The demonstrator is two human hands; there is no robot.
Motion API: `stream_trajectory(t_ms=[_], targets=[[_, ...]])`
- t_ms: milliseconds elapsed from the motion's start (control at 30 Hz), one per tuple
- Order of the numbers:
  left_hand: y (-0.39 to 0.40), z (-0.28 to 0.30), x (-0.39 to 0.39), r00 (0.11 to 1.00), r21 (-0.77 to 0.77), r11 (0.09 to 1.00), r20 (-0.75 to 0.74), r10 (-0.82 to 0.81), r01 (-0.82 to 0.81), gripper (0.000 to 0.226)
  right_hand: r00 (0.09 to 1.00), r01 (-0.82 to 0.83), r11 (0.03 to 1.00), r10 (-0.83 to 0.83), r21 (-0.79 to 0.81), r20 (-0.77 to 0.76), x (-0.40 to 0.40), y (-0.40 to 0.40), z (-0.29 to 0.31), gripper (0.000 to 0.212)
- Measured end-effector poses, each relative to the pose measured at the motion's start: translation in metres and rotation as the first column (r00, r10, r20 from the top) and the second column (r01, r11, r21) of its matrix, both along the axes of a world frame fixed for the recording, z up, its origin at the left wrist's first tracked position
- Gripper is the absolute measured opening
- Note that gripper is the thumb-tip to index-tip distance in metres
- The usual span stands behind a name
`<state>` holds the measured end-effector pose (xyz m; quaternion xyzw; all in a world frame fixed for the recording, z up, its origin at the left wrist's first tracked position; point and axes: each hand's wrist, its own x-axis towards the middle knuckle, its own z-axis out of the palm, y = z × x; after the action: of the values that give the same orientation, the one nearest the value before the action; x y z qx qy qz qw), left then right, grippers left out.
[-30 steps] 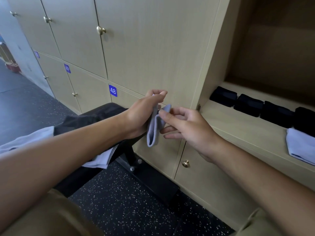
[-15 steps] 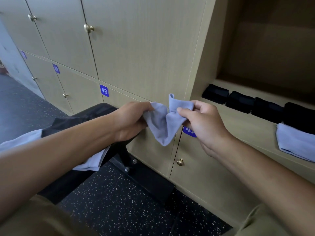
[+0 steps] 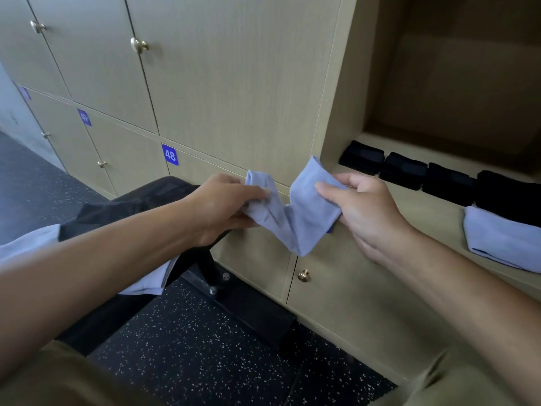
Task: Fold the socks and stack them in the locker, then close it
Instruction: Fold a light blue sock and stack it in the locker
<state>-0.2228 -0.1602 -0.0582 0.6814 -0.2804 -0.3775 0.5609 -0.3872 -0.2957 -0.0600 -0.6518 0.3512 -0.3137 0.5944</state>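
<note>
Fingers of your left hand (image 3: 222,206) and right hand (image 3: 363,209) are each pinching an end of the light blue sock (image 3: 288,212), which is sagging between them just left of the open locker (image 3: 439,227). It's looking light, soft and limp, so keep gripping the ends. Blue door labels are reading "48" (image 3: 169,154) and, blurrier, "49" (image 3: 84,117).

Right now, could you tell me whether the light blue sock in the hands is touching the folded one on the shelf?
Apart. The head view shows the held sock separated from the folded sock by the right hand.
</note>
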Motion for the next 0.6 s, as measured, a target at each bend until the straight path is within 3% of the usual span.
stream_trajectory(t_ms=[167,233,433,600], targets=[[-0.009,-0.003,-0.014,0.999,-0.03,0.999,-0.047,-0.02,0.019,0.013,0.994,-0.018,0.917,-0.026,-0.398,-0.104,0.006,0.014,-0.003,0.003],[-0.011,0.0,-0.018,0.998,-0.045,0.999,-0.052,-0.027,0.024,0.008,0.989,-0.052,0.882,-0.019,-0.469,-0.146,0.007,0.022,-0.003,0.006],[-0.016,0.006,-0.03,0.996,-0.106,0.993,-0.054,-0.064,0.058,0.029,0.988,-0.085,0.887,0.018,-0.454,-0.15,0.005,0.03,0.003,0.007],[-0.02,0.009,-0.036,0.991,-0.163,0.983,-0.091,-0.096,0.08,0.044,0.984,-0.108,0.915,0.044,-0.388,-0.171,-0.001,0.029,0.009,0.036]])
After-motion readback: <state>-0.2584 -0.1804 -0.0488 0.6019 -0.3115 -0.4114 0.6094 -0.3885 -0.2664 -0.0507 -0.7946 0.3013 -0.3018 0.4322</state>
